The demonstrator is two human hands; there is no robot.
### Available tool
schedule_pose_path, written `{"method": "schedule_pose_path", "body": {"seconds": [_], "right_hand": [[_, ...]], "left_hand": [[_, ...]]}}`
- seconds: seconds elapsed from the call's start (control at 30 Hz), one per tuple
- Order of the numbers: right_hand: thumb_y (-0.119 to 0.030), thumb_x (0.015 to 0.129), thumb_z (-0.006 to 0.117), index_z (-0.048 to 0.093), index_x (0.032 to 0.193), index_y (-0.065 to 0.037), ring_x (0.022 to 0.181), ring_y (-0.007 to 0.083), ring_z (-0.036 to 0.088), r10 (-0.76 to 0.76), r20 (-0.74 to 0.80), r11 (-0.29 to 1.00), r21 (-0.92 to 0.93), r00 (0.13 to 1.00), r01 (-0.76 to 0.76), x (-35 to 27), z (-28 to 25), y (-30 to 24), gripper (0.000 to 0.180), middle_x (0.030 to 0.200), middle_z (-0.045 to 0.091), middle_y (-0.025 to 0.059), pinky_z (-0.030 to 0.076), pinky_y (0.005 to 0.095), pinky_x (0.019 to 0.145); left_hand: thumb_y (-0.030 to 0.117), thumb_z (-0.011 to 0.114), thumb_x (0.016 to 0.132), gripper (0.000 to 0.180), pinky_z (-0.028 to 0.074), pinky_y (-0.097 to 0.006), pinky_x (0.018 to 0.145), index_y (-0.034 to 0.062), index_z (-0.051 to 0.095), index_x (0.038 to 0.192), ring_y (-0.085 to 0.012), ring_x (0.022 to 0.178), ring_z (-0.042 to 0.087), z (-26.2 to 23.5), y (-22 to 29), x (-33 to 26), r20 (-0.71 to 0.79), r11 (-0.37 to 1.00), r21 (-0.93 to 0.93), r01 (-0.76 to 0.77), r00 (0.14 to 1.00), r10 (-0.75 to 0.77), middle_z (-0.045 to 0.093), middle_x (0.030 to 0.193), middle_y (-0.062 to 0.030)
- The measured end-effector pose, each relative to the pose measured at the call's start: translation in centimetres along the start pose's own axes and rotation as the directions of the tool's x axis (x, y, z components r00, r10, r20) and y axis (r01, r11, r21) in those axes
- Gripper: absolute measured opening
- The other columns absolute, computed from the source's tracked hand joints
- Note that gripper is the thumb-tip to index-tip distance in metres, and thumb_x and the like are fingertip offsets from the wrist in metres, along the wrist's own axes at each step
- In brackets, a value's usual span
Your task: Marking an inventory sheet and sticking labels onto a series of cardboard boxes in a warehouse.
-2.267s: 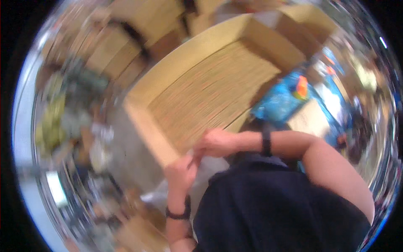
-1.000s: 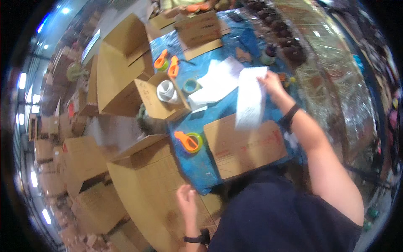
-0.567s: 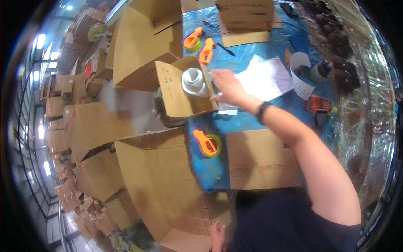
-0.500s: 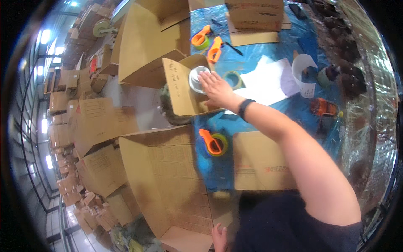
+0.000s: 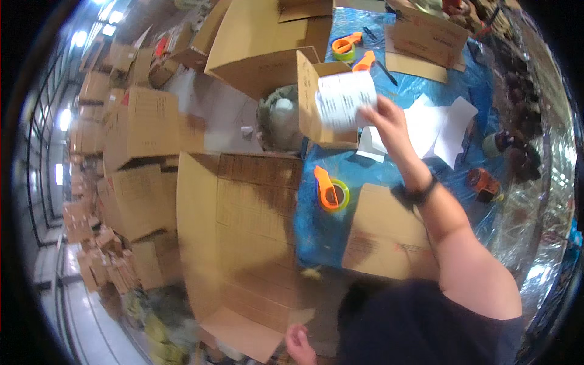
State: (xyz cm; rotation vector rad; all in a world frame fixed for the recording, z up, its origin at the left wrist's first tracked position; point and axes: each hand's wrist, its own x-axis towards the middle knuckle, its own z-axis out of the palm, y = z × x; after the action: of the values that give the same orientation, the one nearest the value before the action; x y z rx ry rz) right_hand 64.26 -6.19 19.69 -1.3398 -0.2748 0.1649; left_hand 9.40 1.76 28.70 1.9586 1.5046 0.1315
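Observation:
My right hand (image 5: 386,125) is raised over the blue-covered table (image 5: 340,225) and pinches a white printed paper slip (image 5: 345,98) by its right edge. The slip hangs in front of a small open cardboard box (image 5: 317,115) at the table's left edge. Low in the picture, my left hand (image 5: 300,344) rests by the near flap of a large open cardboard box (image 5: 237,237). Whether that hand grips the flap cannot be told.
An orange tape dispenser (image 5: 329,190) lies on the table beside a flat cardboard sheet (image 5: 389,234). Loose white papers (image 5: 435,128), two more orange dispensers (image 5: 353,52) and a folded box (image 5: 426,39) lie farther off. Stacks of cartons (image 5: 131,140) fill the floor at left.
My right hand has come out of the small box and lifted a white paper slip up in front of it. The view has tilted slightly.

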Motion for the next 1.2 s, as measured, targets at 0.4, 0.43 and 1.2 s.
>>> {"method": "schedule_pose_path", "body": {"seconds": [0.4,0.43,1.2], "right_hand": [[-0.013,0.091,0.065,0.062,0.105,0.0,0.087,0.0086,0.057,0.161,0.662,0.987,-0.097,0.732,-0.13,-29.3,14.7,-15.2,0.02,0.091,0.062,0.0013,0.048,0.0268,0.077],[-0.013,0.091,0.065,0.063,0.105,0.0,0.086,0.0086,0.057,0.163,0.7,0.985,-0.154,0.696,-0.076,-30.7,16.0,-15.7,0.02,0.09,0.062,0.002,0.048,0.0272,0.077],[-0.042,0.088,0.066,0.05,0.125,-0.003,0.084,0.0174,0.065,0.223,0.876,0.974,-0.212,0.427,-0.074,-45.5,33.6,-12.0,0.057,0.096,0.067,0.0152,0.053,0.0318,0.072]], "left_hand": [[0.021,0.064,0.091,0.084,0.036,-0.041,0.106,0.0036,0.006,0.15,-0.03,0.128,0.043,-5.8,9.1,3.8,-0.002,0.431,-0.856,-0.284,0.838,0.546,0.039,0.139,-0.0258],[0.013,0.063,0.091,0.081,0.039,-0.041,0.103,0.0046,0.007,0.15,-0.0286,0.125,0.045,-6.6,7.7,3.8,-0.047,0.375,-0.883,-0.283,0.847,0.529,0.043,0.135,-0.0245],[-0.002,0.048,0.091,0.064,0.035,-0.043,0.107,0.0112,0.021,0.148,-0.0291,0.127,0.043,-19.7,-12.3,7.3,-0.296,0.097,-0.947,-0.307,0.949,0.109,0.037,0.142,-0.0199]]}}
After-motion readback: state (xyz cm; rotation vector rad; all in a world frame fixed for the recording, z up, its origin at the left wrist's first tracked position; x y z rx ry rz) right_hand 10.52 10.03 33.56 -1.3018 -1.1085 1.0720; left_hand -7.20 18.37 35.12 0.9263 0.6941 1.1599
